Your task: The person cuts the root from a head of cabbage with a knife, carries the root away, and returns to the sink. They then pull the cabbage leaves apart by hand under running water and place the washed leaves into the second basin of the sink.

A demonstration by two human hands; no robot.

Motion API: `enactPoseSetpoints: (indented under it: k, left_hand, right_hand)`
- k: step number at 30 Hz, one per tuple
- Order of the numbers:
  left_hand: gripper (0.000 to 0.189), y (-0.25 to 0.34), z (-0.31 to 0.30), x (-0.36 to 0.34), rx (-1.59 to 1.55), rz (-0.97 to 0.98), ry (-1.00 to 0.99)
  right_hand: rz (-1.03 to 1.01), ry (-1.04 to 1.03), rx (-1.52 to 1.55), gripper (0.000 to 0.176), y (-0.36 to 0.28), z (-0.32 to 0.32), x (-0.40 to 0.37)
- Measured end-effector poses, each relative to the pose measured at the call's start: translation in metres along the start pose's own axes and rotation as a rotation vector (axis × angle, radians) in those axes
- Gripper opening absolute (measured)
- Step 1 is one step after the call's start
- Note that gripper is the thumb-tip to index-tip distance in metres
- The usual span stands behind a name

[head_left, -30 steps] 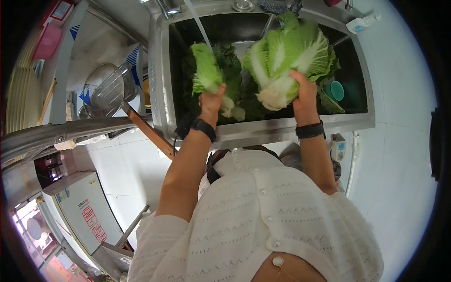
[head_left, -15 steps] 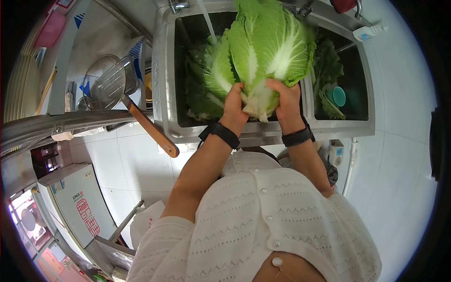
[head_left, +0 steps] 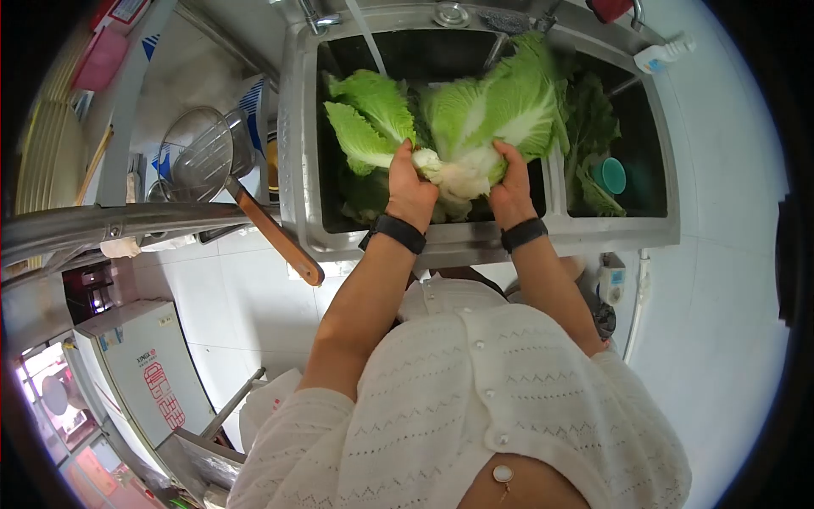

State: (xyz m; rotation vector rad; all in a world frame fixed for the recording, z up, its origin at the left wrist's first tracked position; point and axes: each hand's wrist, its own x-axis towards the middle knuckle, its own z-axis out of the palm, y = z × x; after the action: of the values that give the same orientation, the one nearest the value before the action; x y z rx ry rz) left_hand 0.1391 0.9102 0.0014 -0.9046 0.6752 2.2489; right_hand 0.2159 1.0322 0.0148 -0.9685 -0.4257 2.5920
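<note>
1. Left hand point(head_left: 411, 188) is clamped on the left side of the cabbage point(head_left: 483, 119) base.
2. Right hand point(head_left: 511, 182) is clamped on the right side of the same base.
3. Cabbage leaves fan out beyond both hands, over the sink point(head_left: 295, 127).
4. Water stream point(head_left: 366, 42) falls beyond the left hand.

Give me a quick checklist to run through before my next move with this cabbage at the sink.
1. Grip: left hand and right hand both clasp the cabbage at its white base: ok.
2. Cabbage held over the sink, not the floor: ok.
3. Water runs from the tap into the left basin: ok.
4. Outer leaf splayed to the left, torn free or attached: cannot tell.
5. Drain, hidden under greens: cannot tell.
6. Strainer handle juts out close beside the left arm, could get bumped: not ok.
</note>
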Motion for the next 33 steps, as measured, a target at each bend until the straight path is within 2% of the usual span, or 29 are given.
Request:
enactPoseSetpoints:
  k: [2, 5, 6, 8, 11, 12, 14, 15, 16, 18, 20, 21, 22, 24, 25, 26, 28, 29, 30, 32, 33]
  left_hand:
    - [0.022, -0.002, -0.005, 0.003, 0.002, -0.008, -0.042]
    - [0.028, 0.014, -0.002, -0.005, 0.032, -0.204, -0.134]
    - [0.028, 0.017, -0.009, 0.003, 0.042, -0.205, -0.131]
    - [0.029, 0.021, -0.018, 0.011, 0.137, -0.277, -0.186]
    - [0.025, 0.028, -0.021, 0.002, 0.246, -0.284, -0.15]
    - [0.024, 0.03, -0.028, 0.006, 0.296, -0.278, -0.129]
    - [0.02, 0.029, -0.032, 0.006, 0.293, -0.159, -0.057]
    - [0.019, 0.029, -0.022, -0.003, 0.165, -0.093, -0.044]
    - [0.019, 0.03, -0.013, -0.01, 0.036, -0.032, -0.028]
    - [0.022, 0.036, -0.017, 0.005, -0.066, 0.057, 0.023]
    - [0.026, 0.047, -0.033, 0.022, -0.324, -0.044, -0.233]
    - [0.025, 0.048, -0.034, 0.02, -0.421, -0.081, -0.563]
    - [0.025, 0.049, -0.024, 0.013, -0.42, -0.082, -0.563]
    - [0.024, 0.047, -0.007, 0.003, -0.049, -0.029, -0.274]
    - [0.025, 0.041, 0.0, 0.007, -0.157, 0.005, -0.003]
    - [0.024, 0.037, -0.004, 0.006, -0.114, -0.039, 0.036]
    - [0.023, 0.029, -0.023, 0.0, 0.119, -0.051, -0.093]
    - [0.024, 0.029, -0.025, -0.007, 0.204, -0.1, -0.034]
    - [0.024, 0.035, -0.028, -0.021, 0.209, -0.101, -0.037]
    - [0.022, 0.059, -0.027, -0.044, 0.51, -0.18, -0.109]
    - [0.022, 0.066, -0.021, -0.059, 0.611, -0.067, -0.015]
  right_hand:
    - [0.024, -0.033, -0.033, 0.03, -0.001, 0.002, 0.009]
    - [0.104, -0.144, -0.147, 0.028, -0.004, 0.009, 0.025]
    - [0.157, -0.22, -0.225, 0.027, -0.005, 0.013, 0.03]
    - [0.204, -0.236, -0.298, 0.026, -0.006, 0.023, 0.037]
    - [0.306, -0.276, -0.471, 0.025, -0.003, 0.035, 0.044]
    - [0.298, -0.281, -0.46, 0.025, 0.0, 0.033, 0.045]
    - [0.248, -0.129, -0.426, 0.022, 0.013, 0.026, 0.056]
    - [0.131, -0.123, -0.286, 0.016, 0.023, 0.018, 0.057]
    - [0.125, -0.138, -0.282, 0.016, 0.029, 0.013, 0.054]
    - [0.124, -0.002, -0.009, 0.016, 0.036, 0.008, 0.05]
    - [0.169, 0.016, 0.08, 0.017, 0.035, 0.011, 0.048]
    - [0.218, 0.046, 0.165, 0.019, 0.033, 0.01, 0.047]
    - [0.217, 0.047, 0.166, 0.019, 0.033, 0.003, 0.049]
    - [0.274, 0.157, 0.21, 0.022, 0.03, -0.008, 0.047]
    - [0.253, 0.158, 0.134, 0.021, 0.021, -0.008, 0.044]
    - [0.245, 0.149, 0.129, 0.021, 0.012, -0.007, 0.047]
    - [0.102, 0.268, -0.178, 0.021, 0.001, -0.013, 0.053]
    - [-0.028, 0.213, -0.219, 0.022, 0.001, -0.017, 0.059]
    - [-0.031, 0.212, -0.214, 0.022, -0.004, -0.022, 0.065]
    - [-0.268, 0.209, -0.687, 0.024, -0.029, -0.019, 0.081]
    - [-0.277, 0.058, -0.579, 0.031, -0.047, -0.007, 0.064]
